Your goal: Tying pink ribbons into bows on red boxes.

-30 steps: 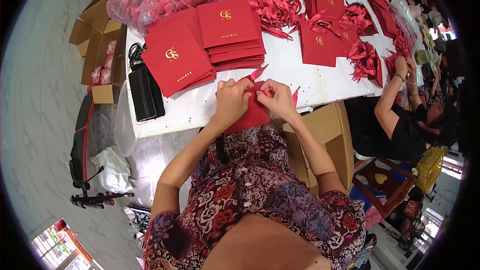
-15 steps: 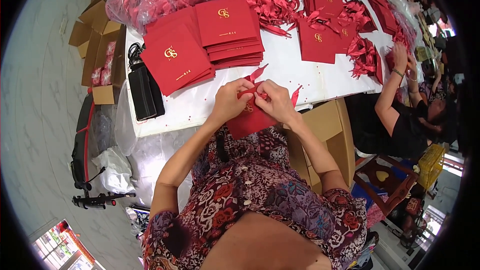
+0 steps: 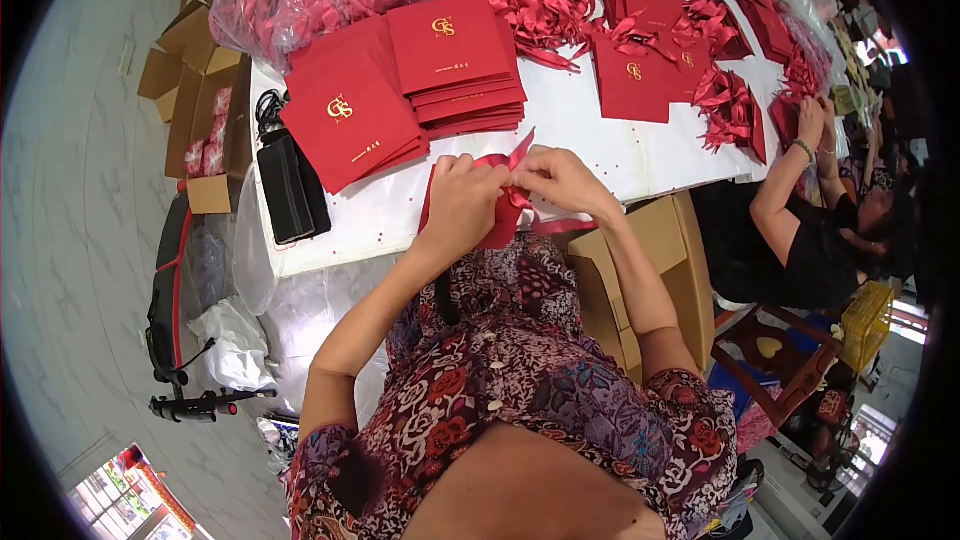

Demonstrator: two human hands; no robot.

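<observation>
Red satin ribbon (image 3: 520, 155) sits pinched at the near edge of the white counter (image 3: 590, 140) over a flat red paper bag (image 3: 500, 225), which we brace with our left hand (image 3: 462, 202), fingers closed on its top so it cannot slide. Our right hand (image 3: 565, 182) clamps thumb and fingertips on the ribbon, likely to work it through. Since half a second ago, both hands have drawn closer together on it.

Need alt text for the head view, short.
Both hands, left hand and right hand, pinch a red ribbon on a red paper bag at the edge of a white table. Stacks of red bags lie beyond.
</observation>
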